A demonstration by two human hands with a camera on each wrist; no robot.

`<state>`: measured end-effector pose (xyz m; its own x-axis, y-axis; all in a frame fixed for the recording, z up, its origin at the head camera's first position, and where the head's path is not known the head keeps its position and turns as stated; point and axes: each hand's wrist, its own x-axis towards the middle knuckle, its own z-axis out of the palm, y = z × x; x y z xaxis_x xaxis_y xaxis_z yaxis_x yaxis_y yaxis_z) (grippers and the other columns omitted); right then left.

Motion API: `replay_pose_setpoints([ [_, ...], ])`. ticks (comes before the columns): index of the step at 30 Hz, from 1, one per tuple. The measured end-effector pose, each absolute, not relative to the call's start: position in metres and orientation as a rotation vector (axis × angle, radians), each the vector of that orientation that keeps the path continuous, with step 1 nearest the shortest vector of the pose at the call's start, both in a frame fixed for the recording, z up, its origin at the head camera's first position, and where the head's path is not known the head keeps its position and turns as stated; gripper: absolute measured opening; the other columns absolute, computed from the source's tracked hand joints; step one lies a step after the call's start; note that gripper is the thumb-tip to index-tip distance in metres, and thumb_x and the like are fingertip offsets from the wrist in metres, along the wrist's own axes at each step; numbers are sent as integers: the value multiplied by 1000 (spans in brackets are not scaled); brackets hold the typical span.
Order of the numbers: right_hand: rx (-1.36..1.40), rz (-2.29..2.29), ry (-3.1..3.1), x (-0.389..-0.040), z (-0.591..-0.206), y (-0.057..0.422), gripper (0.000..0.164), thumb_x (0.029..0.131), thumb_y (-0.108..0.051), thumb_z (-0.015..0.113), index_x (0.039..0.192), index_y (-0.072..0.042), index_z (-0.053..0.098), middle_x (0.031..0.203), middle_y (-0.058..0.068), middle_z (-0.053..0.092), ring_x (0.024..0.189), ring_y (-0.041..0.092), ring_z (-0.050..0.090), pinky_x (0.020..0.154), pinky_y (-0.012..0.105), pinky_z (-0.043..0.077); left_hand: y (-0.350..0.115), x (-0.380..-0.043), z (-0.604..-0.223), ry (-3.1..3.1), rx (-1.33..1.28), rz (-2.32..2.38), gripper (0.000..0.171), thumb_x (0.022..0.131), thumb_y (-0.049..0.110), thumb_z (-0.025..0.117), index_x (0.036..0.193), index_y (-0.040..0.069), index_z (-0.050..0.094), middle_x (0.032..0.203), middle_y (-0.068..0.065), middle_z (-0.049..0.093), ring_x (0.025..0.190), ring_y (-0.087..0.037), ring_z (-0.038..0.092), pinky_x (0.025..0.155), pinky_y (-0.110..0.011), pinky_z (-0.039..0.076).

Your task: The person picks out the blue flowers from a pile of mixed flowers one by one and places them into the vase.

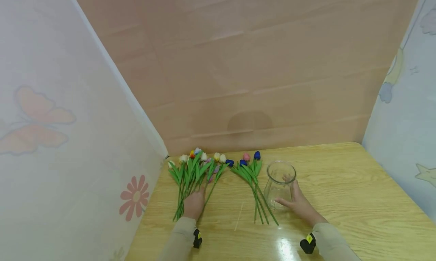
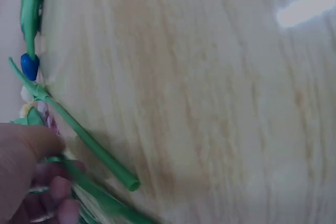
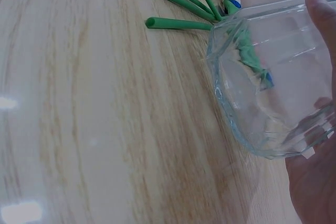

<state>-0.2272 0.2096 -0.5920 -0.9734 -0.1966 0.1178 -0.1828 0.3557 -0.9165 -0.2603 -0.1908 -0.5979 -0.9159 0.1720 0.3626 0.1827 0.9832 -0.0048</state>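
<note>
My left hand [image 1: 194, 205] is low at the left bunch of artificial tulips [image 1: 185, 177], which have green stems and white, yellow, orange and other blooms. In the left wrist view, its thumb and curled fingers pinch a green tulip stem [image 2: 105, 196]; another stem [image 2: 92, 140] lies just beside the thumb. My right hand [image 1: 301, 207] grips a clear glass vase [image 1: 270, 191] from its right side, thumb in front and fingers behind. The vase's mouth faces up in the head view. Seen from the right wrist, its faceted base [image 3: 231, 114] is nearest the camera.
A smaller bunch of tulips [image 1: 253, 174] with blue and pink blooms lies between the hands, stems close to the vase. A thin pale strip [image 1: 239, 215] shows on the wooden table [image 1: 344, 193]. A brown backdrop [image 1: 272, 71] and patterned side walls enclose the table.
</note>
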Motion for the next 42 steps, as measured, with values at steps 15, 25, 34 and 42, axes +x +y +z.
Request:
replay_pose_setpoints([
  [15,-362,-1749,2575,-228,-593,211,105,86,-29,74,154,-13,-5,160,22,-2,144,49,-6,107,71,4,-145,-267,-558,-2888,-202,-58,22,90,11,65,112,10,69,51,-1,53,38,-9,41,35,-25,28],
  [25,-377,-1761,2573,-229,-594,209,105,86,-29,74,155,-20,-4,160,23,-2,143,51,-6,106,72,5,-52,-251,-541,-2808,-491,-304,20,89,23,68,109,18,69,80,3,70,37,-3,34,33,-18,24],
  [34,-370,-1782,2578,-229,-595,208,104,86,-22,74,154,-14,-3,160,23,-1,144,49,-6,107,71,4,2,-236,-563,-3002,-516,-439,6,90,21,67,88,16,65,61,8,59,45,-3,47,40,-21,34],
  [42,-383,-1785,2619,-227,-594,206,103,84,-24,76,154,-14,1,159,25,6,145,48,-2,107,72,5,22,-223,-583,-3048,-422,-304,25,86,38,70,83,15,63,55,4,52,43,-7,45,39,-26,35],
])
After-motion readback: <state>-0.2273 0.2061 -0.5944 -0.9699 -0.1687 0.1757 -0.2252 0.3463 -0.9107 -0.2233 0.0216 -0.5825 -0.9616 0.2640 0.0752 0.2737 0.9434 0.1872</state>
